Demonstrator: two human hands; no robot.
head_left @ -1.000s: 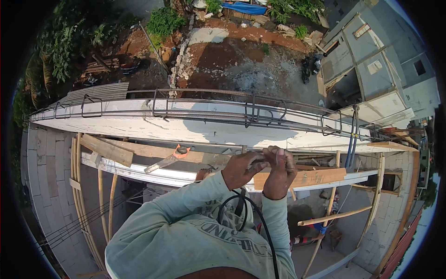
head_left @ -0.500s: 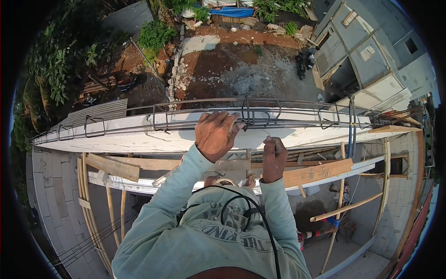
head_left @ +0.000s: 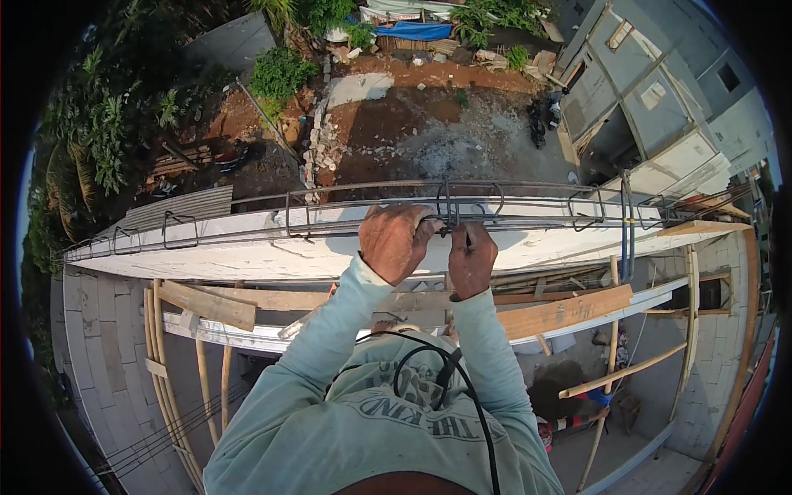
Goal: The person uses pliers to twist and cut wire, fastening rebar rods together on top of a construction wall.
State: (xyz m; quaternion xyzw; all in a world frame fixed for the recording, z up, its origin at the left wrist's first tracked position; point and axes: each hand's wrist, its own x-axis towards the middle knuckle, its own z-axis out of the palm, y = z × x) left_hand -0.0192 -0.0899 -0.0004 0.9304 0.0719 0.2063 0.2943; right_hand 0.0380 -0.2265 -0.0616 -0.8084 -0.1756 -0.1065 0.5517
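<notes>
A steel rebar cage [head_left: 520,216], made of long bars with bent stirrups, lies along the top of a white block wall [head_left: 346,257]. My left hand [head_left: 392,241] is closed over the lower long bars, thumb and fingertips beside a stirrup [head_left: 446,196]. Just right of that stirrup, my right hand [head_left: 473,257] pinches a thin tie wire against the bars. The wire itself is mostly hidden by the fingers. Both hands almost meet where the stirrup crosses the long bars.
Wooden boards [head_left: 569,310] and bamboo poles [head_left: 623,371] stand or lie below the wall on my side. Down at the lower right another person's arm [head_left: 577,422] shows by a pole. Beyond the wall lies a dirt yard [head_left: 429,124] with rubble. Blue upright pipes [head_left: 627,239] rise at right.
My right hand has moved up and left to the bars, bringing the wire end in beside my left hand. My left hand stays at the stirrup. The view has shifted slightly.
</notes>
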